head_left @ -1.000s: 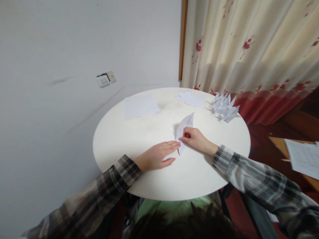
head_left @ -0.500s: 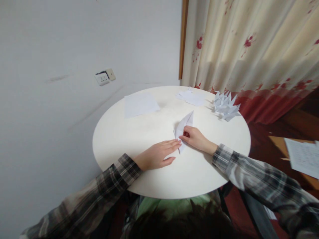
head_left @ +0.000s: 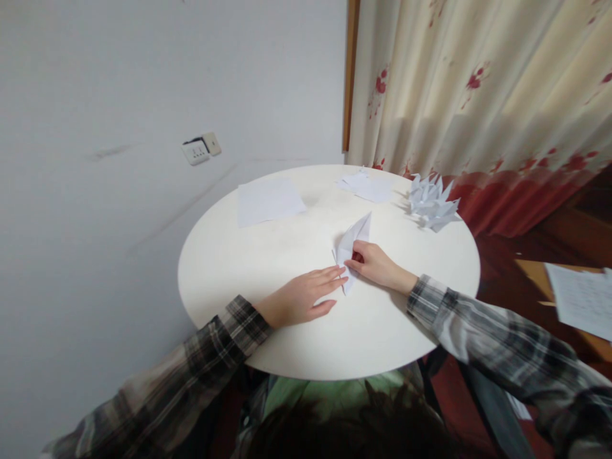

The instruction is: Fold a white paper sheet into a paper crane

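A folded piece of white paper [head_left: 354, 231] lies on the round white table in front of me, long and pointed at its far end. My right hand [head_left: 375, 262] is closed on its right side, thumb and curled fingers pinching or pressing the paper near the middle. From the left, my left hand [head_left: 310, 296] lies flat with its fingers stretched out, the fingertips touching the paper's lower left edge. Its thumb stands apart from the other fingers. Part of the paper is hidden under both hands.
On the white table [head_left: 224, 274] are a stack of white sheets [head_left: 270, 201] at back left, smaller paper pieces [head_left: 368, 187] at the back, and several folded paper cranes [head_left: 433, 201] at right. Beyond stand a wall and a curtain [head_left: 454, 95]. Written papers [head_left: 581, 299] lie lower right.
Almost nothing differs. The fingers of my left hand have shifted very slightly at the paper's edge, while my right hand keeps its grip.
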